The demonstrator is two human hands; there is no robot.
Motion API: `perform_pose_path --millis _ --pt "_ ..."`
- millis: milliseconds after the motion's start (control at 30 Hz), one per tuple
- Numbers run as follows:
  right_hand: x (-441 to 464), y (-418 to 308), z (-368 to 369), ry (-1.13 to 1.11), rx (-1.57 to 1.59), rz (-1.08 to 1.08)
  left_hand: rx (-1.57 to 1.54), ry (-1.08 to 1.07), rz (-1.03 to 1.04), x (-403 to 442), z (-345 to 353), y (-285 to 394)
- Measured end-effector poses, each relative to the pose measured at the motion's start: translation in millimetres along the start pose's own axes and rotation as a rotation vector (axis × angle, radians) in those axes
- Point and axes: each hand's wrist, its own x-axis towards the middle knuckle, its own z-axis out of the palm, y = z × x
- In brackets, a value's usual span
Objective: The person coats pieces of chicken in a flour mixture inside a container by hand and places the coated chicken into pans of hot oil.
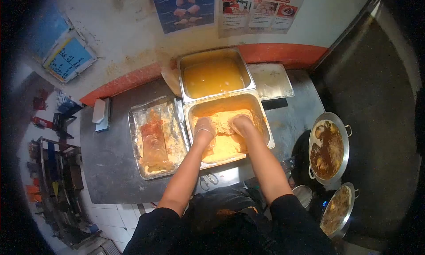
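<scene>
Both hands reach into a metal pan (268,133) filled with pale orange, crumbly flour-like coating (223,152). My left hand (205,127) is at the pan's left side, coated and partly sunk in the coating, its fingertips hidden. At the right side, my right hand (240,124) curves down against a coated lump (222,122) between the hands; its fingertips are also buried. Directly behind stands a second metal pan (182,80) holding yellow-orange liquid (214,77). To the left, a metal tray (134,151) dusted with flour bears a reddish, wet-looking bag or slab (152,142).
Two wide pans of bubbling oil, one (327,151) behind the other (337,210), stand at the right. Scissors (209,180) lie near the dark table's (106,166) front edge. A flat metal lid (271,80) lies back right, a white box (100,112) back left.
</scene>
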Motion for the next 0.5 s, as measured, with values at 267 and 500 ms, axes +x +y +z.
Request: perform_pose_path --millis 267,500 --pt "2 -20 -24 0.349 -0.504 -0.368 0.126 0.226 0.189 3 -20 -7" --pt "-53 -49 30 0.536 -0.320 -0.308 -0.059 -0.126 -0.193 11 -18 50"
